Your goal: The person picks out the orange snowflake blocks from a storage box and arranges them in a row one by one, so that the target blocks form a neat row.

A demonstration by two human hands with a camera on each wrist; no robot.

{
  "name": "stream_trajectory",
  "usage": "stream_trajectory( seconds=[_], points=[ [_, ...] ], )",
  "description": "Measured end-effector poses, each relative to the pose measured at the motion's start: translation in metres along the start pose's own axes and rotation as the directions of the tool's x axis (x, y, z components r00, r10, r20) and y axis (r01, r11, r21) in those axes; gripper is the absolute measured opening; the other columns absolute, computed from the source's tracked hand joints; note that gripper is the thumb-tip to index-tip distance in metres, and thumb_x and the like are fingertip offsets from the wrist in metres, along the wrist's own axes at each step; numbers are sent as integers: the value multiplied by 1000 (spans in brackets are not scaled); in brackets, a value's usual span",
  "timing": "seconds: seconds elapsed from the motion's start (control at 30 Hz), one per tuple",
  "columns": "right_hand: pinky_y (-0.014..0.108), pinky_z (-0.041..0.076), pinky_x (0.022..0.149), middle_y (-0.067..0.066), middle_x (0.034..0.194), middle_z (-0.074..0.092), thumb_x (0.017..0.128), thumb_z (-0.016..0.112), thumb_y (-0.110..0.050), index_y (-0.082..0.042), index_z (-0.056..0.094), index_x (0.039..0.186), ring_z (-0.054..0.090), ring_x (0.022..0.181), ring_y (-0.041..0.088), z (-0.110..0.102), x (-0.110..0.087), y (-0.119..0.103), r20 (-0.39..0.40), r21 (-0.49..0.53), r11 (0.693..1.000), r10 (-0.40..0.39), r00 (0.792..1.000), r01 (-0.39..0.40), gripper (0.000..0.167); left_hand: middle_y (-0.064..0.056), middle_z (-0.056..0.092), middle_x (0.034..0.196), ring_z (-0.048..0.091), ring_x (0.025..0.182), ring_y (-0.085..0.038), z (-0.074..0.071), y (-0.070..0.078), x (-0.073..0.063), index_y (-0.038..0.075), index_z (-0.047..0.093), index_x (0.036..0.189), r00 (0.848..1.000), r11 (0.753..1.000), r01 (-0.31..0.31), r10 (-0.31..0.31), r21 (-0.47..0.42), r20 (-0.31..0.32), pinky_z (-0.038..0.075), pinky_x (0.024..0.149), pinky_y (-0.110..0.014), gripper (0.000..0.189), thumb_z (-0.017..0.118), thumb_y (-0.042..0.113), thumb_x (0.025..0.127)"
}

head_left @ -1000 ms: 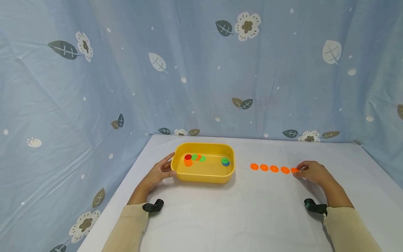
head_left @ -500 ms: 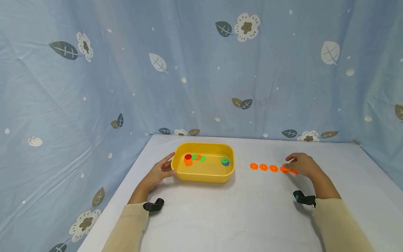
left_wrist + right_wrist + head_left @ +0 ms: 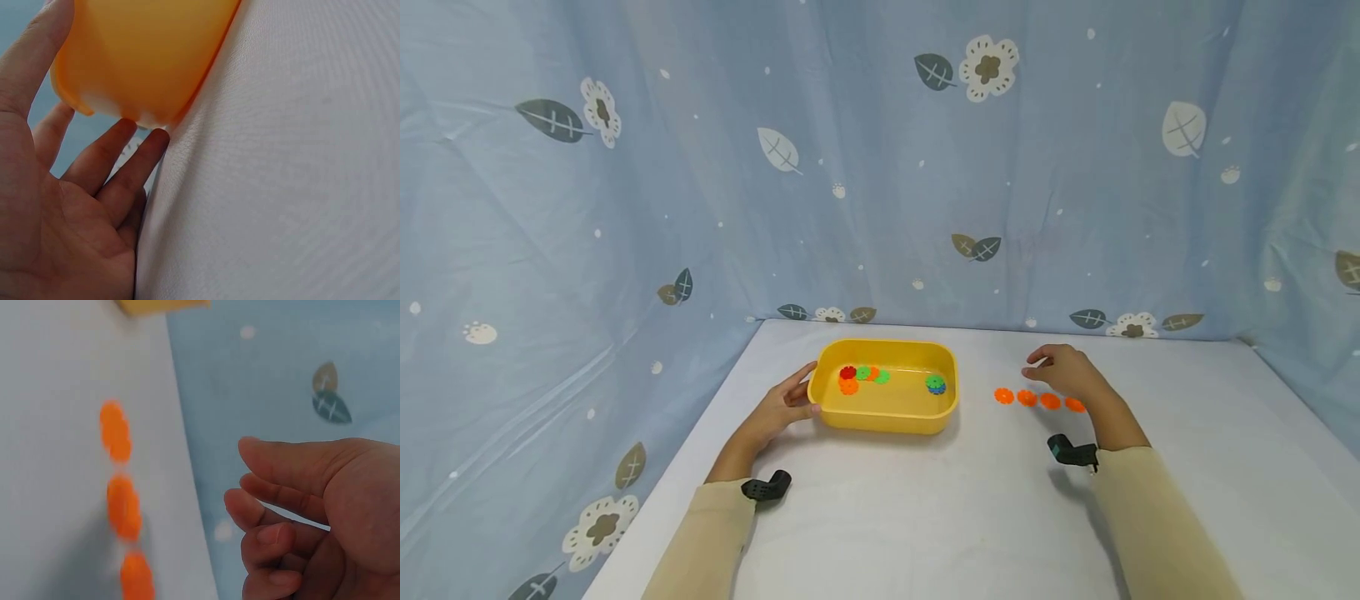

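Observation:
My left hand [image 3: 775, 412] grips the left end of a yellow plastic basin [image 3: 880, 421], with the thumb at its front corner and the fingertips [image 3: 159, 137] against its end wall. Inside lie small flower-shaped plastic pieces: a red one [image 3: 847, 372], an orange one [image 3: 848, 387] and green ones, one of which [image 3: 935, 382] overlaps a blue piece [image 3: 937, 389]. To the basin's right, a row of several orange flower-shaped pieces [image 3: 1027, 397] lies flat. My right hand [image 3: 1063, 371] hovers over the row with fingers loosely bent and nothing between them. Its wrist covers the row's right end.
A white cloth [image 3: 925, 517] covers the table. Behind and to the left hangs a blue curtain [image 3: 880, 208] with leaves and flowers printed on it. A dark wrist camera [image 3: 767, 487] sits at the left cuff, another camera [image 3: 1071, 451] at the right.
My right hand has left the right-end orange piece, risen and moved left over the row towards the basin. The left hand and the basin stay in place.

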State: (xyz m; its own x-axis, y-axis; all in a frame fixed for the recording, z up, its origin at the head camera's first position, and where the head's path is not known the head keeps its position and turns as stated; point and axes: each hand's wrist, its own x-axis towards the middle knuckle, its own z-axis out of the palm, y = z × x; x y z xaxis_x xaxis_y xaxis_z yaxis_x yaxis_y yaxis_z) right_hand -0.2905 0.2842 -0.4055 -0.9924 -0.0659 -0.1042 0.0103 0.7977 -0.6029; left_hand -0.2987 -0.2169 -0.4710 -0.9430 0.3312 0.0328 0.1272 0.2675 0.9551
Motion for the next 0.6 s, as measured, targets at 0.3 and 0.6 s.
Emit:
stream_trajectory(
  seconds=[0.3, 0.6],
  points=[
    [43, 52, 81, 13, 108, 64, 93, 66, -35, -5, 61, 121, 60, 94, 29, 15, 17, -35, 23, 40, 999, -23, 999, 22, 41, -12, 42, 149, 44, 133, -30, 0, -1, 2, 30, 30, 154, 1000, 1000, -8, 8, -8, 13, 32, 108, -50, 82, 75, 17, 87],
    [42, 52, 81, 11, 106, 65, 93, 66, -32, -5, 64, 120, 61, 95, 28, 31, 25, -67, 40, 55, 993, -107, 993, 105, 39, -15, 37, 151, 42, 134, -32, -2, 0, 1, 27, 24, 156, 999, 999, -2, 5, -52, 50, 28, 110, -50, 83, 70, 9, 90]
  ],
)
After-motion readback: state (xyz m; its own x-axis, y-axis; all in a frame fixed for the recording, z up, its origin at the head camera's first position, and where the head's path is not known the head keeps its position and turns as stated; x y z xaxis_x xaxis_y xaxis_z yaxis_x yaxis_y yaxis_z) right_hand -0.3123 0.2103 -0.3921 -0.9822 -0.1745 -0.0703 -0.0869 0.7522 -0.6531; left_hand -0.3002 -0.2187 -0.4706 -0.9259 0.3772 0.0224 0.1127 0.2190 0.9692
